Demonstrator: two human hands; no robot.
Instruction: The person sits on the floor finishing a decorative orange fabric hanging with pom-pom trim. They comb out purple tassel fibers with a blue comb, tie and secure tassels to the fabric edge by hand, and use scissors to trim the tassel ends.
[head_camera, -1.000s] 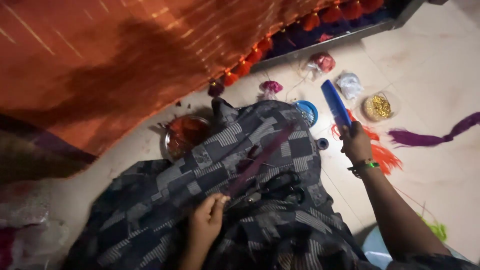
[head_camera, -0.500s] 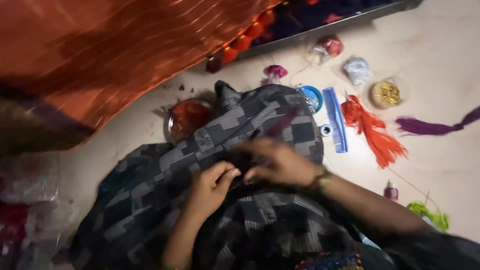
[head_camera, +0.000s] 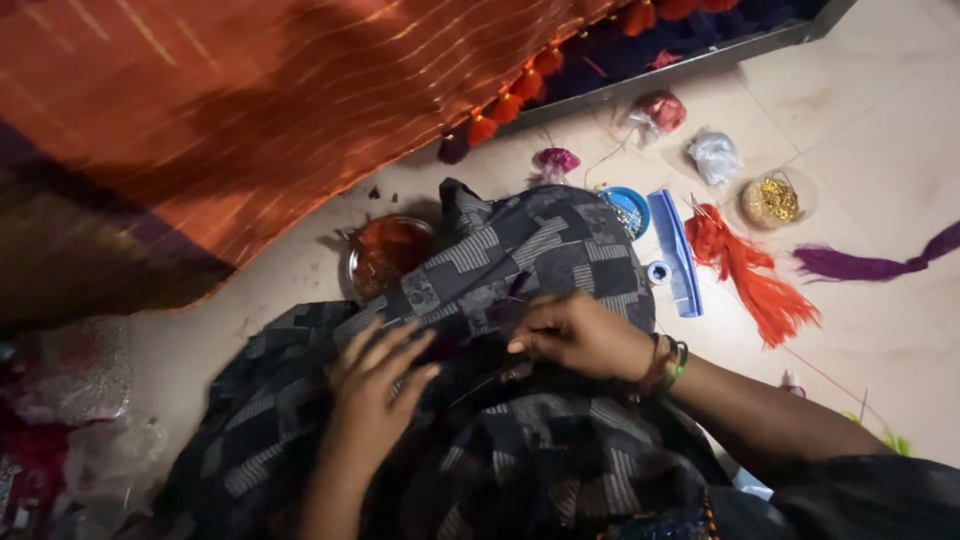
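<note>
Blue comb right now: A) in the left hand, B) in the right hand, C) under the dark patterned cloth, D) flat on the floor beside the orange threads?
D: the blue comb lies on the floor just left of the orange threads, while both hands rest on the dark patterned cloth.

Right hand (head_camera: 580, 335) left the blue comb (head_camera: 676, 250), now on dark cloth (head_camera: 520, 250)

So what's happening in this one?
A person sits on the floor with dark patterned cloth draped over the lap. The left hand lies flat on it; the right hand pinches something small at the cloth. A blue comb, orange thread bundle and orange fabric lie nearby.
</note>
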